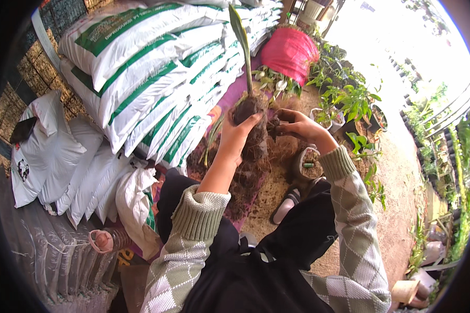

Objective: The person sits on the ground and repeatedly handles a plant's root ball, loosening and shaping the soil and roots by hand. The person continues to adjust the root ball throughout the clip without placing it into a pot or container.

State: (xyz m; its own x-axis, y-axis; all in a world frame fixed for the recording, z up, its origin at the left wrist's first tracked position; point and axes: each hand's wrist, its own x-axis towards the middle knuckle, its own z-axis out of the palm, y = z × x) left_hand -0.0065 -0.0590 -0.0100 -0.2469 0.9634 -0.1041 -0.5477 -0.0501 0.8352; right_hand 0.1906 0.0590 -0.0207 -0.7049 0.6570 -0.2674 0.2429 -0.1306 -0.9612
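My left hand is closed round the soil-caked root ball of a plant, which has a long, narrow green leaf standing upright. Dark soil and brown fibrous roots hang below my thumb. Close against the right side of the root ball, my right hand has its fingers bent round a dark clump of soil or roots. Its fingertips are partly hidden. Beneath both hands, loose dark soil and root fibres lie on a purple sheet.
Stacked white-and-green sacks rise at the left, with plain white bags below them. A soil-filled pot stands by my shoe. Potted green plants and a red-pink bundle are at the far right.
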